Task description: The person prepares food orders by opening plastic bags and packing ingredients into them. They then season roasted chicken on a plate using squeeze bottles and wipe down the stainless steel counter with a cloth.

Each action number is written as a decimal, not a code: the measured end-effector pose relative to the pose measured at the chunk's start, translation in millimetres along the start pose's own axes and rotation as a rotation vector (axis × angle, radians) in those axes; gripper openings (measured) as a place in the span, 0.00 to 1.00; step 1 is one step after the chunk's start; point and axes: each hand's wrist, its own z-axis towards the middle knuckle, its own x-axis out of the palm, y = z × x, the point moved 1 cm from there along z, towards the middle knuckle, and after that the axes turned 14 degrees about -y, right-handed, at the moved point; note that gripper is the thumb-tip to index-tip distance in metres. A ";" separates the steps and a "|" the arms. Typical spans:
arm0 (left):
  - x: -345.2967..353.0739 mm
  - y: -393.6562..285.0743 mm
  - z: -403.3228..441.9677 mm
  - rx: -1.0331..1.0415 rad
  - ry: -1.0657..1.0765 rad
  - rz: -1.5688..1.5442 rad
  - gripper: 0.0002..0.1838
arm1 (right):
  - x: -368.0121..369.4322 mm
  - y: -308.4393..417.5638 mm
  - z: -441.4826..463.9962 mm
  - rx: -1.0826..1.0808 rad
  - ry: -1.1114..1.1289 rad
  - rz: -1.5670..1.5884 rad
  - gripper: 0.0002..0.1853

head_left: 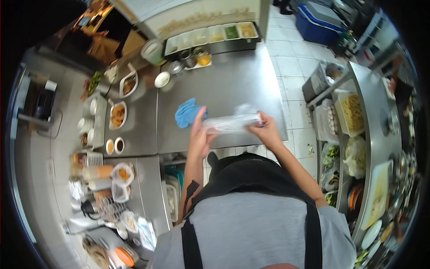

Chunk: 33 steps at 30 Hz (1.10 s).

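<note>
Over the front part of the steel worktable, a clear plastic bag or sheet stretches between my hands, blurred by motion. My right hand pinches its right end between thumb and fingers. At the other end is my left hand, one finger pointing forward and the others bent against the plastic; the exact grip is blurred. Just beyond my left hand a crumpled blue cloth lies on the steel.
A rack of food trays lines the back, with jars and a white bowl before it. Dishes of food and bottles stand left. On the right are a shelf unit, a bin and a blue cooler.
</note>
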 end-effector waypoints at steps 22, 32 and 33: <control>-44.4 -55.2 62.3 0.258 0.123 0.096 0.45 | 88.1 6.8 72.4 -0.680 -0.620 -0.357 0.15; -107.3 -85.4 147.7 -0.491 0.235 -0.897 0.29 | 146.9 -5.8 77.3 0.198 -0.018 0.856 0.18; -106.7 -87.3 151.3 -0.505 0.174 -0.854 0.28 | 142.6 -25.0 92.1 0.120 -0.055 0.651 0.17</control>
